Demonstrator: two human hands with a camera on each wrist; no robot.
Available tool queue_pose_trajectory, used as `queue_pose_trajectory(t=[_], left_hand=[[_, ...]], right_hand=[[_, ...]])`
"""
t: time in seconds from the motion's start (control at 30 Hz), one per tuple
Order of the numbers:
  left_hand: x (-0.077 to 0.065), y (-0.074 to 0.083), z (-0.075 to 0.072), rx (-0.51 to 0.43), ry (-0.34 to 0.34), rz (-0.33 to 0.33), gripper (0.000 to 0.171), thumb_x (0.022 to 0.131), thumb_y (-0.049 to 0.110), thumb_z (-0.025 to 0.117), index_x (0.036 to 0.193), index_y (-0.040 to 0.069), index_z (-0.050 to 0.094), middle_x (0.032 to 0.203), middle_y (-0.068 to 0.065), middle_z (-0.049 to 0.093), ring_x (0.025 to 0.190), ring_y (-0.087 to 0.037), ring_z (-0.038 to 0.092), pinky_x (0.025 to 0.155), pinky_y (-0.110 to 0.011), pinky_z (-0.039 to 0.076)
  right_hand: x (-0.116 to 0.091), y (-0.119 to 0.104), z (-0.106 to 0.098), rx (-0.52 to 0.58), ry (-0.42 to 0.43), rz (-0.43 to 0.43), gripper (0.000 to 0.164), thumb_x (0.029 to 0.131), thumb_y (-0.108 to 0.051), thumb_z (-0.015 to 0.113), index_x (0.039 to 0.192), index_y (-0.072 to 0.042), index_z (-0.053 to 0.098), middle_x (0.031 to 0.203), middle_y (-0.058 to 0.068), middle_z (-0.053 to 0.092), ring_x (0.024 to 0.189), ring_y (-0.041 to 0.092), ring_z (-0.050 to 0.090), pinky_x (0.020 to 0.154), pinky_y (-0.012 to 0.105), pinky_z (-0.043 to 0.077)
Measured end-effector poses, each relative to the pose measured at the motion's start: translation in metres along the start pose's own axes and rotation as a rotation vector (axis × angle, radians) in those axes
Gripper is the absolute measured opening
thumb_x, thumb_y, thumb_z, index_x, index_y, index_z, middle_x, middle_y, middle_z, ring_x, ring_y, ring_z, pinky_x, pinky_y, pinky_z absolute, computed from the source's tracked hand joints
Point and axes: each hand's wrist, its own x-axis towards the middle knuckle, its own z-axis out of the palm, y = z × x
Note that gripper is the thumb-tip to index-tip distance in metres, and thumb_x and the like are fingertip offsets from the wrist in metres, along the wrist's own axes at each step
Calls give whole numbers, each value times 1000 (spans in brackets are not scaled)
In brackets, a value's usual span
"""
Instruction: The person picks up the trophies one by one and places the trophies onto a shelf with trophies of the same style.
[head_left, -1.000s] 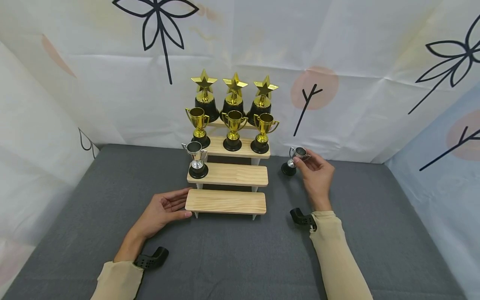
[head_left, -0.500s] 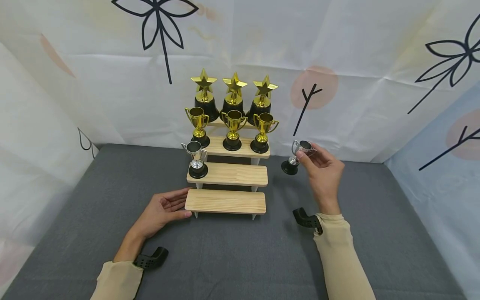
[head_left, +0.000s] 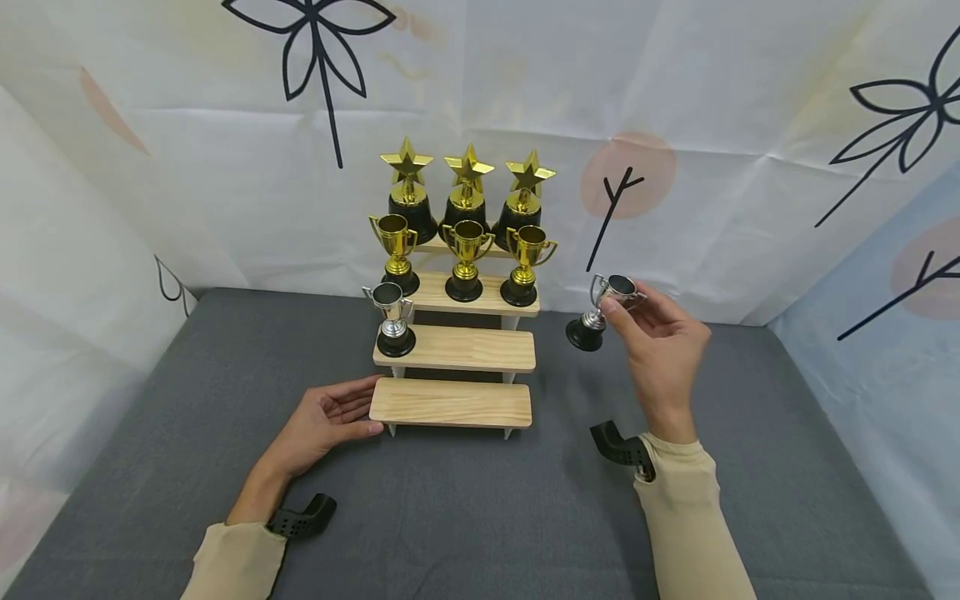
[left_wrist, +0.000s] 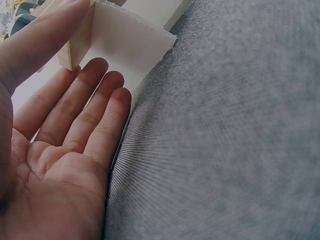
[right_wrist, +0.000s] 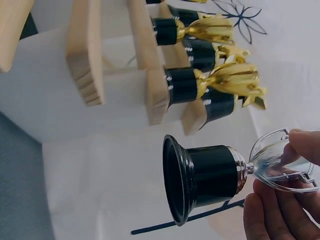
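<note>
My right hand [head_left: 663,350] pinches a small silver trophy cup [head_left: 596,312] by its bowl, to the right of the stepped wooden stand [head_left: 452,402]. The cup leans, its black base toward the stand; in the right wrist view the base [right_wrist: 212,175] shows its hollow underside. At the left end of the lowest shelf rests my left hand [head_left: 322,429], fingers straight, thumb at the front edge. The left wrist view has the fingers [left_wrist: 107,117] at the stand's white side support [left_wrist: 127,42]. Another silver trophy cup [head_left: 393,317] stands at the left of the second shelf from the bottom.
Three gold trophy cups [head_left: 466,250] stand along the third shelf. Behind them, on the top shelf, are three gold star trophies [head_left: 468,179] with black bases. A grey cloth [head_left: 480,517] covers the table, and a patterned white curtain [head_left: 517,75] hangs close behind the stand.
My right hand has moved slightly right with the silver trophy cup, lifting and tilting it so the bowl leans further right. The left hand stays in place.
</note>
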Motion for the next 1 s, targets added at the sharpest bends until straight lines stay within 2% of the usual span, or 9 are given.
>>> queue_pose_trajectory(t=[0.23, 0.5, 0.77, 1.0], left_hand=[[0, 0, 0, 1, -1, 0, 74, 84, -3, 81, 147, -12, 44, 143, -32, 49, 121, -8, 61, 101, -27, 53], [0, 0, 0, 0, -2, 4, 73, 83, -4, 81, 146, -12, 44, 143, -32, 50, 121, -8, 61, 101, -27, 53], [0, 0, 0, -3, -4, 3, 74, 83, -3, 81, 147, -11, 44, 143, -32, 50, 122, -9, 61, 101, -27, 52], [0, 0, 0, -6, -2, -7, 75, 83, -3, 82, 147, -11, 44, 144, -32, 50, 122, -9, 60, 102, -28, 52]], right_hand=[[-3, -8, 4, 56, -35, -18, 35, 80, 14, 78, 115, 15, 70, 92, 13, 74, 83, 21, 72, 82, 27, 62], [-8, -13, 9, 19, -83, -6, 38, 81, 16, 77, 118, 14, 69, 97, 11, 75, 86, 19, 73, 84, 26, 62], [-13, -14, 16, 6, -139, 8, 38, 81, 16, 77, 118, 14, 68, 92, 8, 76, 85, 18, 73, 81, 25, 62], [-18, -13, 23, -5, -171, 9, 37, 80, 16, 78, 116, 14, 69, 95, 9, 75, 86, 18, 71, 84, 26, 61]])
